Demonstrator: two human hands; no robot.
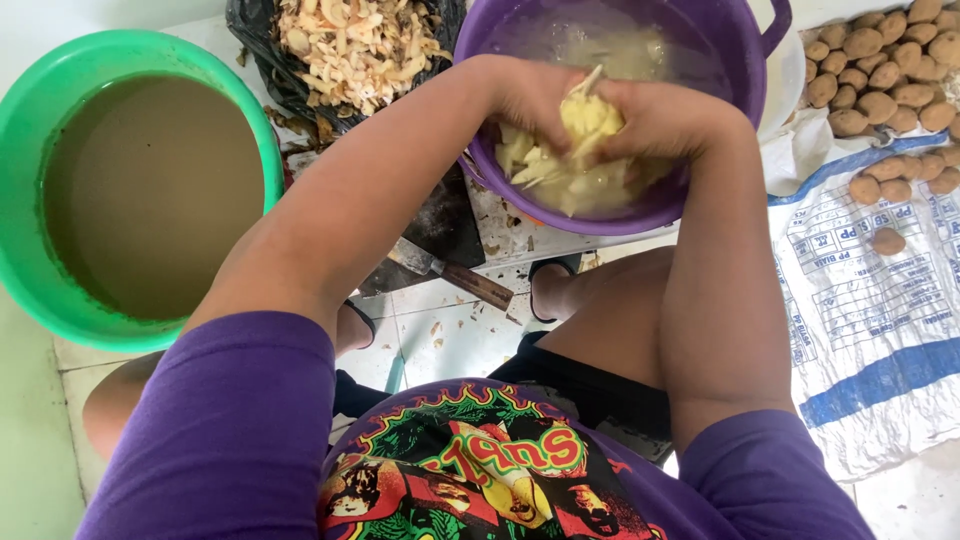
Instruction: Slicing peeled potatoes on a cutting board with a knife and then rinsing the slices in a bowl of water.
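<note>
Both hands, left (535,95) and right (665,115), clasp potato strips (588,118) over purple basin (640,60); green tub (60,60) far left, potatoes (885,70) right, knife (450,272) near.

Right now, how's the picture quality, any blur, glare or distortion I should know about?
Head view: even, soft daylight, shadows faint; a pale sheen on the water in the purple tub; both hands, left hand and right hand, slightly soft around the peeled potato; wide-angle lens bends the green basin at the edge.

Probably home kitchen floor: basins (30,200), potatoes (880,70)
</note>
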